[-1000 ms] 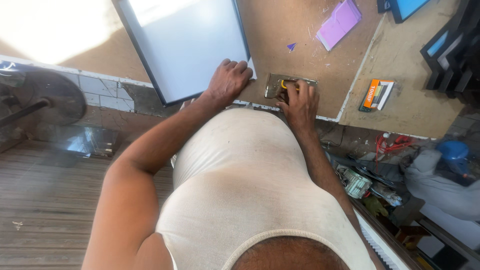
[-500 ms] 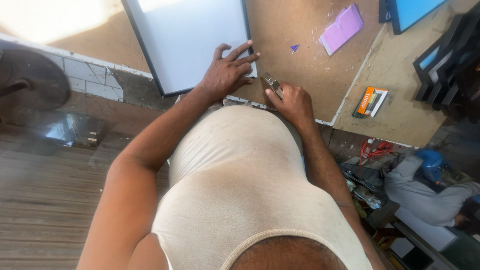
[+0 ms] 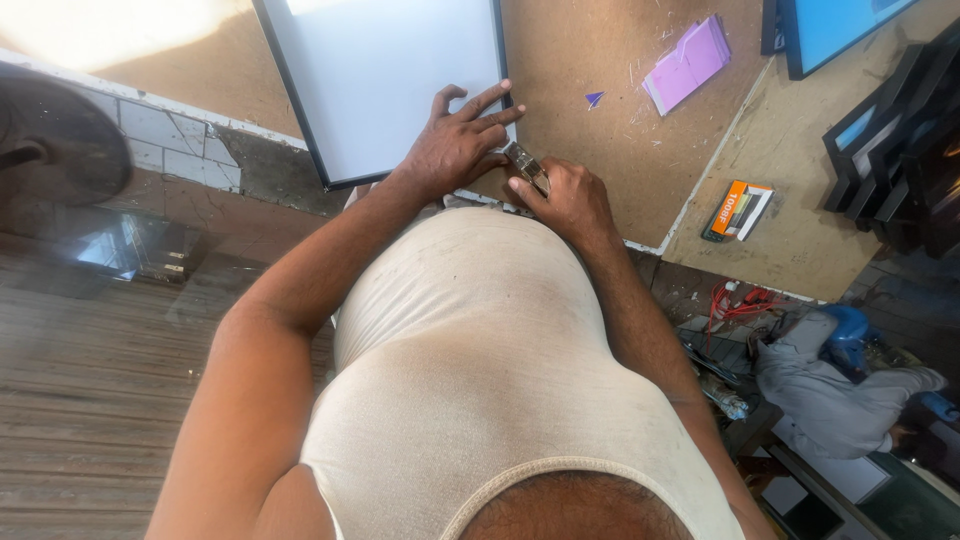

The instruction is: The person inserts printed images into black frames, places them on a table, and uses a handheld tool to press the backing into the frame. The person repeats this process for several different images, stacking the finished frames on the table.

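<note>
Head view, looking straight down over the person's chest and pale sleeveless top (image 3: 480, 370).

Left hand (image 3: 455, 145), upper centre of frame: flat, palm down, fingers spread apart, pressing on the lower right corner of a white panel with a thin black frame (image 3: 390, 75). Not gripping anything, just bearing on the surface. Panel fills the top centre and runs out of the top edge; it lies on a brown fibreboard worktop (image 3: 600, 160).

Right hand (image 3: 570, 195), just right of the left, nearly touching it: fingers curled shut around a small metal tool (image 3: 527, 165). The tool's end pokes out between the two hands, right at the panel's corner edge. Exact tool type: cannot tell, mostly hidden by the fist.

Other items on the worktop:
- small purple triangular scrap (image 3: 594, 98), just right of the panel, above the right hand
- pale purple sheets (image 3: 687, 65), upper right, well apart from the hands
- orange and black box (image 3: 738, 210), right of centre on a lighter board
- blue panel in a dark frame (image 3: 835, 30), top right corner
- stack of black frames (image 3: 900, 150), right edge

Left of frame: white tiled ledge (image 3: 160, 135) along the worktop edge, wood plank floor (image 3: 90, 400) below it.

Lower right: another person in grey clothes (image 3: 830, 385), crouched low on the floor, well apart.
</note>
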